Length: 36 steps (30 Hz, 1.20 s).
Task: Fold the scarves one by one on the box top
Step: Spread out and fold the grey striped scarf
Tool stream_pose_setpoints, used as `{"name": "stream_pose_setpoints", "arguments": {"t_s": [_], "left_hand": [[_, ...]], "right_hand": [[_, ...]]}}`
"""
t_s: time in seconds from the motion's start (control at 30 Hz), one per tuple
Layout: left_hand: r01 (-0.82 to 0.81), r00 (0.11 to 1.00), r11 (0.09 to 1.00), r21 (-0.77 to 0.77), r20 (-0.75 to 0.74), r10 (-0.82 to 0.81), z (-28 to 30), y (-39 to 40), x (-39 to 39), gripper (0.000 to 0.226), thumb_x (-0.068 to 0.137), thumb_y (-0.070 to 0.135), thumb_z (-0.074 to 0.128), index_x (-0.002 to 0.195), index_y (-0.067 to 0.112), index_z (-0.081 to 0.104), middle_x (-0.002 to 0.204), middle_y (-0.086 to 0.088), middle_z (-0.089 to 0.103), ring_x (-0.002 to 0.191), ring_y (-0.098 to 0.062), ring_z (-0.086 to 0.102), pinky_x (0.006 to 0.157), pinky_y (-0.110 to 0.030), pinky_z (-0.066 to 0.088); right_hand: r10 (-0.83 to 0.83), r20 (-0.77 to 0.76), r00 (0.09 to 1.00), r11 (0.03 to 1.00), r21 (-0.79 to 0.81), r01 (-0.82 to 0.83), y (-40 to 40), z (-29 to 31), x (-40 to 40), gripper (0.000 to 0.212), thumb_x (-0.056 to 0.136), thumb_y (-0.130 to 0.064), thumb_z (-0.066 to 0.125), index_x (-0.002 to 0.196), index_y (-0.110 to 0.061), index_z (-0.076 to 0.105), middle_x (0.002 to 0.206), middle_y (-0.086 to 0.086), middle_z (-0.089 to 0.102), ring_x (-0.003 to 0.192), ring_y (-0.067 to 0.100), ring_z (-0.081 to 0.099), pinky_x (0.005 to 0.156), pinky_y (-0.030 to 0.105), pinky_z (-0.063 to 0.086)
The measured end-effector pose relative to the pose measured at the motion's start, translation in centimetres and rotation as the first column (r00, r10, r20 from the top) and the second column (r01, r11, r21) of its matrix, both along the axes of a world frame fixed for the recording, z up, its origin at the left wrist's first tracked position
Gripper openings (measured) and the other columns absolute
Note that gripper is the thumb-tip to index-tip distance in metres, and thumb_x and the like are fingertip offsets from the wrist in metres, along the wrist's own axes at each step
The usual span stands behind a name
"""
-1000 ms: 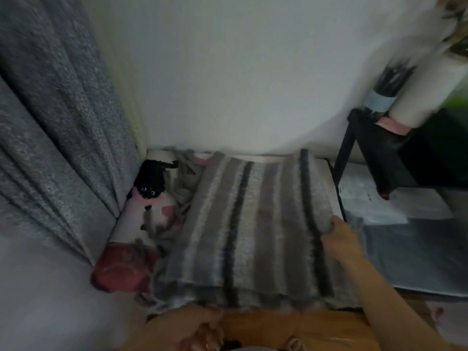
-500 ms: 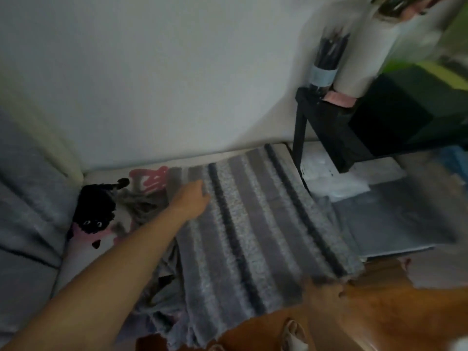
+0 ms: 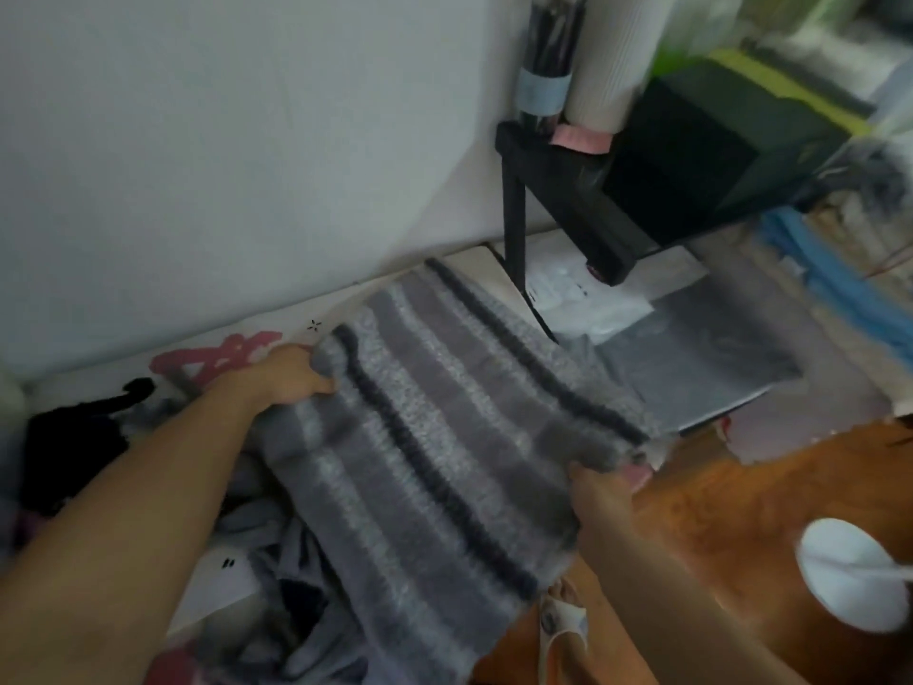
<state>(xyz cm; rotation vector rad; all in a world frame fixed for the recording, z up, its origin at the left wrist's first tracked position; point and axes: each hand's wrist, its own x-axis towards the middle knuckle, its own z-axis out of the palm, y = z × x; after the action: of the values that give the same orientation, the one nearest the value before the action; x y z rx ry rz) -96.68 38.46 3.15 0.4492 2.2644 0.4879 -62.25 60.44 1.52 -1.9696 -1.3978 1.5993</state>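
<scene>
- Grey striped scarf (image 3: 444,437) spread across white printed box top (image 3: 306,313), near end hanging over the front edge.
- Left hand (image 3: 286,375) reaching in from lower left, arm extended, fingers curled onto far-left scarf edge, gripping it.
- Right hand (image 3: 600,487) at near-right scarf corner, fingers tucked under fabric, pinching it.
- Loose grey fabric (image 3: 296,585) bunched beneath.

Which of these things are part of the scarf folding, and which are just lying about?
In the job: grey striped woolly scarf; white printed box top; left hand; right hand.

Lying about: black stand; white round object; grey plastic bag; sandal.
</scene>
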Motion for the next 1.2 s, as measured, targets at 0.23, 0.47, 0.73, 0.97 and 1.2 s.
{"name": "stream_pose_setpoints", "arguments": {"t_s": [0.23, 0.47, 0.73, 0.97, 1.2], "left_hand": [[-0.665, 0.724, 0.667, 0.335, 0.072, 0.686, 5.6, -12.2, 12.2, 0.016, 0.089, 0.025, 0.076, 0.099, 0.015, 0.068, 0.096, -0.006, 0.069, 0.085, -0.029, 0.066, 0.073, -0.036, 0.054], [-0.678, 0.734, 0.716, 0.166, 0.123, 0.667, 0.2, -18.5, 18.9, 0.046, 0.093, 0.045, 0.068, 0.134, 0.025, 0.059, 0.127, 0.003, 0.065, 0.117, -0.026, 0.062, 0.099, -0.037, 0.048], [-0.581, 0.634, 0.759, 0.293, -0.422, 0.648, -0.2, -19.7, 25.1, 0.019, 0.09, 0.027, 0.068, 0.086, 0.012, 0.057, 0.081, -0.002, 0.06, 0.072, -0.02, 0.061, 0.062, -0.038, 0.05], [-0.802, 0.561, 0.496, 0.332, 0.137, 0.816, -1.6, -19.5, 26.5, 0.043, 0.085, 0.023, 0.08, 0.117, 0.002, 0.061, 0.118, -0.007, 0.066, 0.105, -0.025, 0.066, 0.083, -0.033, 0.054], [-0.8, 0.594, 0.542, 0.255, 0.214, 0.776, 0.1, -20.2, 27.7, 0.013, 0.094, 0.026, 0.069, 0.084, 0.017, 0.068, 0.072, 0.007, 0.073, 0.077, -0.014, 0.069, 0.062, -0.023, 0.048]], "right_hand": [[0.399, 0.08, 0.914, 0.853, 0.335, -0.401, 2.7, 6.7, -7.5, 0.038, 0.102, -0.026, 0.052, 0.137, -0.013, 0.05, 0.12, 0.016, 0.063, 0.105, 0.037, 0.06, 0.09, 0.041, 0.05], [0.68, 0.578, 0.451, 0.37, 0.26, -0.892, 3.0, 6.1, -13.0, 0.054, 0.097, -0.037, 0.047, 0.141, -0.006, 0.043, 0.138, 0.022, 0.044, 0.121, 0.044, 0.046, 0.099, 0.049, 0.042], [0.711, 0.452, 0.539, 0.604, 0.0, -0.797, -3.3, -1.5, 2.3, 0.059, 0.095, -0.038, 0.06, 0.134, 0.001, 0.041, 0.134, 0.025, 0.045, 0.118, 0.045, 0.048, 0.098, 0.05, 0.043], [0.537, 0.11, 0.836, 0.842, -0.118, -0.526, -3.8, -2.2, 3.4, 0.03, 0.096, -0.022, 0.065, 0.11, 0.004, 0.057, 0.082, 0.023, 0.059, 0.065, 0.032, 0.057, 0.052, 0.035, 0.048], [0.597, 0.36, 0.717, 0.734, 0.114, -0.669, -1.3, -0.7, 2.9, 0.034, 0.095, -0.03, 0.065, 0.102, 0.003, 0.064, 0.095, 0.019, 0.061, 0.085, 0.032, 0.056, 0.075, 0.039, 0.043]]}}
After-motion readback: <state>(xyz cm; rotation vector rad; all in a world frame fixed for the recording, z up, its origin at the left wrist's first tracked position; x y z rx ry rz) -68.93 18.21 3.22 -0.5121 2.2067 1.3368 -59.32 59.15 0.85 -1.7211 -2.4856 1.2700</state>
